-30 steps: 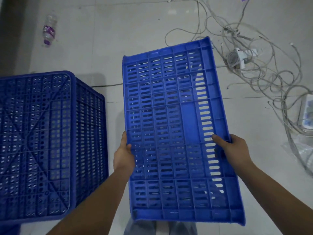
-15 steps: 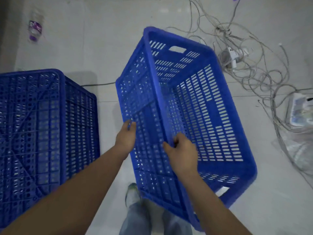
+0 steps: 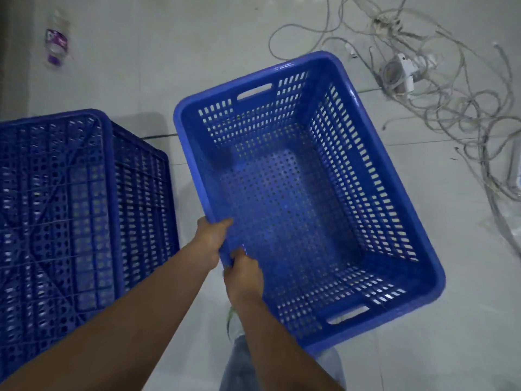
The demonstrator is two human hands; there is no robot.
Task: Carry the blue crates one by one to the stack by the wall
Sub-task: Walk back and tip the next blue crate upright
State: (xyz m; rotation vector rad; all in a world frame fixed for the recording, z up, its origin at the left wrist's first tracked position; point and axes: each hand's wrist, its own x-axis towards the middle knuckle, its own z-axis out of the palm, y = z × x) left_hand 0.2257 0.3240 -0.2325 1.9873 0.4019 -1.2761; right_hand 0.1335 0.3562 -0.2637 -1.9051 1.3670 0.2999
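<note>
I hold an empty blue perforated crate (image 3: 394, 221) above the floor, its open side up toward me. Both hands grip its long left rim. My left hand (image 3: 210, 238) wraps the rim from outside, and my right hand (image 3: 244, 275) grips the same rim just below it, fingers inside the crate. To the left stands a second blue crate (image 3: 70, 221) upside down on the floor, its ribbed bottom facing up, a small gap away from the held crate.
A tangle of pale cables (image 3: 451, 108) with a white plug block (image 3: 399, 73) sprawls over the floor at upper right. A plastic bottle (image 3: 56, 42) lies at upper left. My legs and a shoe (image 3: 234, 320) show under the crate on light floor tiles.
The crate has turned from bottom-up, through lying on its side, to open side up. My right hand shifted from the right edge to the left rim beside my left hand.
</note>
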